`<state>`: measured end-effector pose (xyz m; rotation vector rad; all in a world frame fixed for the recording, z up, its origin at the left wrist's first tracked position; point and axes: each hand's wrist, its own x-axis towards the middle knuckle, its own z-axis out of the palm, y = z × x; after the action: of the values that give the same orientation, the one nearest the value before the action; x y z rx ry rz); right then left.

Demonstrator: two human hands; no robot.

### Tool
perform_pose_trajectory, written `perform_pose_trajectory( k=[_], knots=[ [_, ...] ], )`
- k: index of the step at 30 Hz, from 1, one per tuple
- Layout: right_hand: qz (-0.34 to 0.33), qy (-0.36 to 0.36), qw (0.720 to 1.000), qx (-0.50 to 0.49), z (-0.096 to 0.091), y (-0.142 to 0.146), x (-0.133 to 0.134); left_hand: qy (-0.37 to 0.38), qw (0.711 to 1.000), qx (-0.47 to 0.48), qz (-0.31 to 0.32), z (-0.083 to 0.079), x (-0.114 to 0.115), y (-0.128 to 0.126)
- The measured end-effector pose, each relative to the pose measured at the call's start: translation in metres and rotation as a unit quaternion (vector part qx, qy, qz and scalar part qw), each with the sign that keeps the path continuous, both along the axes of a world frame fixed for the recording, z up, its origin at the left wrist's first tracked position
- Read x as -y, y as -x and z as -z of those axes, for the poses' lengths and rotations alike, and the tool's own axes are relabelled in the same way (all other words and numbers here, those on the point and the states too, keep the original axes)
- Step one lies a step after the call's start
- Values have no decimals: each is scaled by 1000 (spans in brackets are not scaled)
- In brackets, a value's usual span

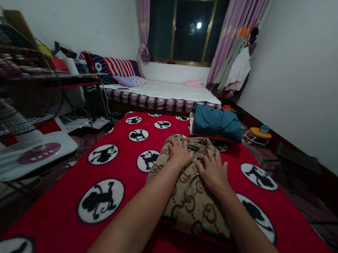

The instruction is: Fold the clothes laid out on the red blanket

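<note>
Two hands (180,153) (215,174) spread flat on brown garment (189,206), gripping nothing; blanket (128,164) wider leftward, teal bundle (214,123) near right edge.

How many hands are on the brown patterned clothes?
2: the left hand on the left of the brown garment, the right hand on its right.

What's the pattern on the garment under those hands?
The garment is tan with large brown G-like letters, best seen in the head view.
</note>
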<state>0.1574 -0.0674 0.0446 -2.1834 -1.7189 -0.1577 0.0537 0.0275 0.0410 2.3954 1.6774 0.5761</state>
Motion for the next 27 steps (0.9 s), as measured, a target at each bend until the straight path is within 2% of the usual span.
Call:
perform_pose_trajectory(
  k=[2, 4, 6, 8, 10, 15, 17, 21, 27],
  knots=[
    [-15, -23, 999, 22, -9, 0, -9, -21, 999, 30, 9, 6, 0, 6],
    [-36, -35, 998, 25, -9, -1, -21, -47, 995, 88, 27, 11, -5, 16],
    [-50, -16, 999, 8, 2, -3, -32, -66, 980, 187, 24, 17, -14, 28],
    [-51, 4, 999, -13, 17, -6, -38, -71, 958, 277, -10, 21, -25, 40],
    [-50, -2, 998, -23, 28, -8, -40, -70, 945, 318, -43, 24, -34, 46],
    [-59, -47, 997, -25, 34, -11, -34, -81, 943, 323, -19, 23, -31, 46],
    [-57, -71, 995, -33, 33, -11, -32, -80, 952, 295, -13, 21, -25, 46],
    [-58, -85, 993, -52, 34, -12, -30, 4, 984, 176, 38, 22, -20, 49],
    [-62, -36, 995, -69, 37, -14, -31, 74, 988, 104, 82, 26, -14, 62]
  ],
)
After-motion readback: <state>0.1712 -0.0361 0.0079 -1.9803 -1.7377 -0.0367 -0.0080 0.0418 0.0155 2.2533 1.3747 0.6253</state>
